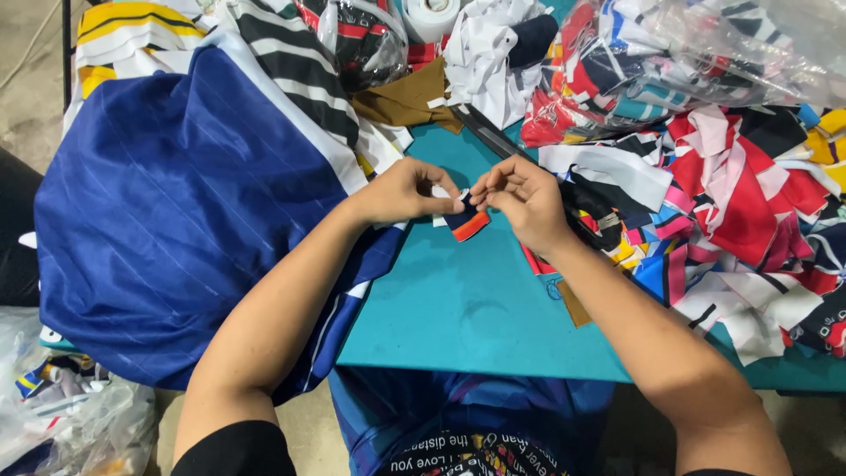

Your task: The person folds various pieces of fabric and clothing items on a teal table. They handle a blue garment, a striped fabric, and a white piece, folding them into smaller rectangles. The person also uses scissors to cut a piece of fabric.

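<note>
Fabric scrap (468, 222) above teal table (458, 308)

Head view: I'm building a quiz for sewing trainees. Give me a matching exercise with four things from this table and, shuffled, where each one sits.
Things:
1. small navy and orange fabric piece
2. large blue pinstriped cloth
3. heap of colourful fabric scraps
4. brown fabric piece

Places:
A. far side of the teal table, near the middle
B. pinched between both hands
C. draped over the table's left end
D. piled on the table's right

Pairs: 1-B, 2-C, 3-D, 4-A
</note>
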